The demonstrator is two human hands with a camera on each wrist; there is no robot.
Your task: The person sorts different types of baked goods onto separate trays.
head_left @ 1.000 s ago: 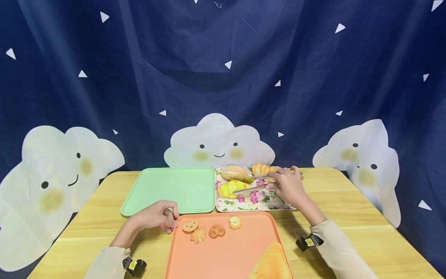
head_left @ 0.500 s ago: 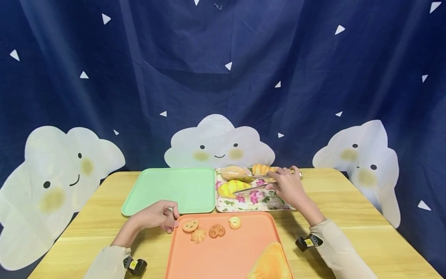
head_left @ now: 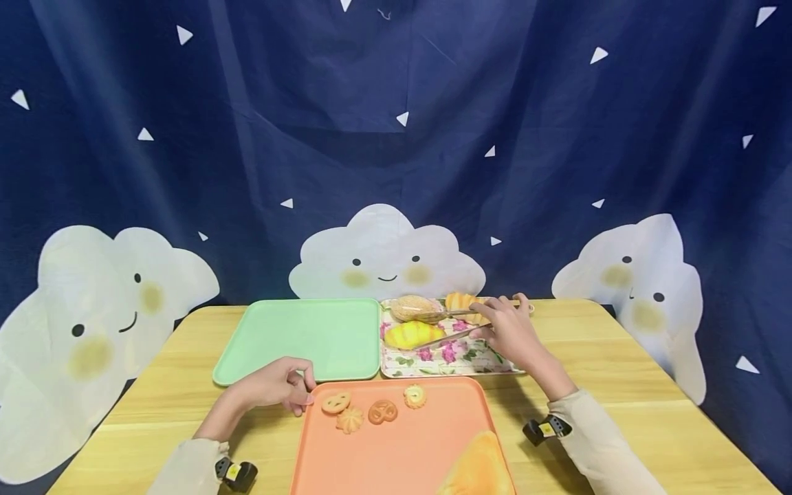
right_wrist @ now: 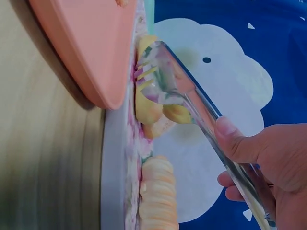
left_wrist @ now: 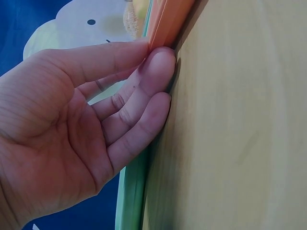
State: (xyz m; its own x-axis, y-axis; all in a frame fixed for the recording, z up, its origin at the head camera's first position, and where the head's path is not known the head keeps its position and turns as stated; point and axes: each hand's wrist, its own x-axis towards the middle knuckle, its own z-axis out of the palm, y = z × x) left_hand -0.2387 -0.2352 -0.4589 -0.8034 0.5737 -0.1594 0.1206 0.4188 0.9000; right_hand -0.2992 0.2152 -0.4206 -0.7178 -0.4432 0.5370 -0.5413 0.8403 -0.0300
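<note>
In the head view, my right hand point(head_left: 513, 335) holds metal tongs point(head_left: 454, 335) over the floral tray point(head_left: 427, 370) at the back right. The tongs' arms are spread, with the nearer one against the yellow bread roll point(head_left: 411, 335) and the other close to a seeded bun point(head_left: 414, 307). A striped roll point(head_left: 460, 302) lies beside them, partly behind the fingers. The right wrist view shows the thumb pressed along the tongs point(right_wrist: 211, 124). My left hand point(head_left: 275, 385) pinches the far left corner of the orange tray point(head_left: 396, 454); thumb and fingertip meet at its rim point(left_wrist: 165, 24) in the left wrist view.
A green tray point(head_left: 303, 340) lies at the back left, touching or nearly touching the floral one. Several cookies point(head_left: 382, 412) sit along the orange tray's far side, and a large piece of bread point(head_left: 479, 467) lies at its near right. A dark blue curtain point(head_left: 396, 158) hangs behind the table.
The tongs' nearer arm has shifted slightly toward the near side of the yellow bread roll. Both hands stay almost where they were.
</note>
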